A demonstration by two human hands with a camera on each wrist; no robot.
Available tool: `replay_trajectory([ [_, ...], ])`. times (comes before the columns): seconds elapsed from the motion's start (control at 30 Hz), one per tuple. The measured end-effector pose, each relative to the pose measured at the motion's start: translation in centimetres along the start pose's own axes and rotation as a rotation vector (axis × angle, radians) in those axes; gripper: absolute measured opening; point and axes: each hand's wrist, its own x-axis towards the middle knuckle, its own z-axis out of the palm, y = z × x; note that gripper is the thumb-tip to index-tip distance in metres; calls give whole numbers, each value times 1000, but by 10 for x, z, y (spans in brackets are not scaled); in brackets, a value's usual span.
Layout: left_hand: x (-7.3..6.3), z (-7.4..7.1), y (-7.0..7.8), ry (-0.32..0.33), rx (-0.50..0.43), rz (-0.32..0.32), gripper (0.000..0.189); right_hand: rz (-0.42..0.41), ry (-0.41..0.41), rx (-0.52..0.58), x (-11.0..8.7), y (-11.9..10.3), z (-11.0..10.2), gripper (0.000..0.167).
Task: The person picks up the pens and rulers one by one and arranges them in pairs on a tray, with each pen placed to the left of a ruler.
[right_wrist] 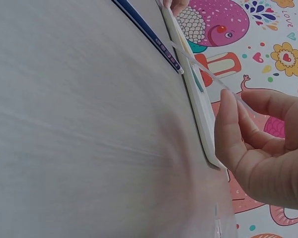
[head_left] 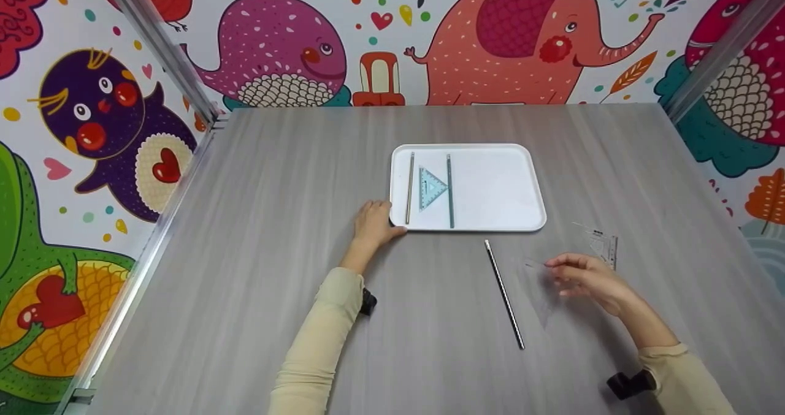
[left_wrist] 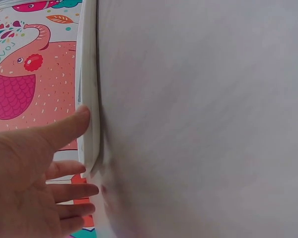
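Observation:
At the front left corner of a white tray [head_left: 497,188], my left hand [head_left: 372,225] touches the rim with fingers fairly straight. Its thumb lies along the rim in the left wrist view. Between thumb and forefinger, my right hand [head_left: 585,283] pinches a thin clear plastic set square [right_wrist: 208,74], raised over the table and hard to make out in the head view. Left of that hand lies a dark pencil [head_left: 505,295], slanted on the table. Inside the tray are a brownish pencil [head_left: 410,188], a light blue set square [head_left: 431,188] and a green pencil [head_left: 451,191].
Another clear set square [head_left: 610,249] lies on the grey table [head_left: 276,188] behind my right hand, partly hidden by it. Painted walls with cartoon animals border the table at the back and sides, with metal posts at the back corners.

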Motion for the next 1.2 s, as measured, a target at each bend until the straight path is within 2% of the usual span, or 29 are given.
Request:
replay_trajectory([
  [0.3, 0, 0, 0, -5, -15, -17, 61, 8, 37, 32, 8, -3, 6, 8],
  [0.67, 0, 1, 1, 9, -5, -20, 60, 8, 76, 13, 22, -11, 17, 6],
  [0.97, 1, 1, 0, -10, 8, -8, 63, -25, 62, 15, 37, -20, 29, 7],
  [1.2, 1, 0, -1, -2, 6, -5, 62, -18, 48, 26, 47, -22, 35, 9],
])
